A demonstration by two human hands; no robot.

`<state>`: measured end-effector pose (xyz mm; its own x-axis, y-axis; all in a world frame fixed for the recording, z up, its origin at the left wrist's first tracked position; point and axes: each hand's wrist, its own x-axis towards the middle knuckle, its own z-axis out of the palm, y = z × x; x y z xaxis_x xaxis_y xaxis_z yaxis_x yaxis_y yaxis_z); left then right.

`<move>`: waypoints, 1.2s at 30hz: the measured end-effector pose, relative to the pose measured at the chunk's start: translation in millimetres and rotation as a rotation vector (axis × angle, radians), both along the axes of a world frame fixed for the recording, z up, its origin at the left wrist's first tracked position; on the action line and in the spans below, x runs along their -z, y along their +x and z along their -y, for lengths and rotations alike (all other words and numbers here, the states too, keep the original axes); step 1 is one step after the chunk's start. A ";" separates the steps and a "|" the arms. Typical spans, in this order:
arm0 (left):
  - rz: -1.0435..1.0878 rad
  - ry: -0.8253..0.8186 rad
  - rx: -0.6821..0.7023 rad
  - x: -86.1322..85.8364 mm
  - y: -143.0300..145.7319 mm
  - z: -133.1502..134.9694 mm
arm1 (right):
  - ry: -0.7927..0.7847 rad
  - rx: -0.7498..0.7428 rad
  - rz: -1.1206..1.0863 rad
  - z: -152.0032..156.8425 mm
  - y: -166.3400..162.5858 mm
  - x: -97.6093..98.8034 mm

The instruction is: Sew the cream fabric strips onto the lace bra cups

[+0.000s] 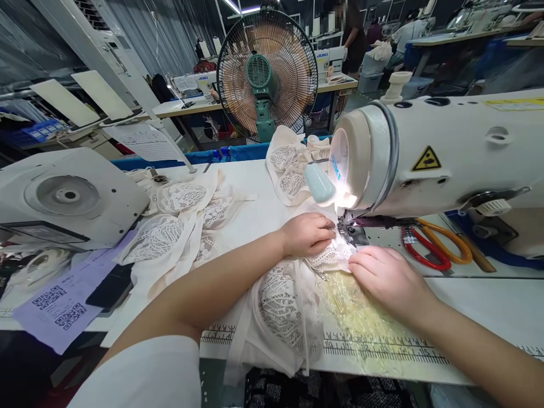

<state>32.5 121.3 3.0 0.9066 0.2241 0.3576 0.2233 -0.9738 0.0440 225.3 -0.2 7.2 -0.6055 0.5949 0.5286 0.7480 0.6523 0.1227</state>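
Sleeve (148,374) by table edge (340,362), hands (308,233) (385,276) on lace (327,259), narrow gap between

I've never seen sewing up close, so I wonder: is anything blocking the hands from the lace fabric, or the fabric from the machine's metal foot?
Nothing visible does: the left hand and right hand both touch the lace fabric, which lies at the metal foot.

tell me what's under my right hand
Pale lace touches the fingers of the right hand; crinkled yellow film shows along its near side. Whatever lies directly beneath the hand is covered and can't be seen.
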 end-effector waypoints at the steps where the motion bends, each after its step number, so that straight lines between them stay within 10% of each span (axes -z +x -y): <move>1: -0.006 -0.039 0.013 -3.5 1.7 4.5 | 0.009 0.003 0.002 -0.8 -0.1 0.5; 10: -0.253 -0.091 -0.100 -17.1 9.3 64.5 | 0.025 0.026 -0.006 4.9 3.3 9.1; 36: -0.177 0.118 0.036 -0.5 -1.5 -8.6 | -0.048 0.071 0.022 13.0 6.4 16.2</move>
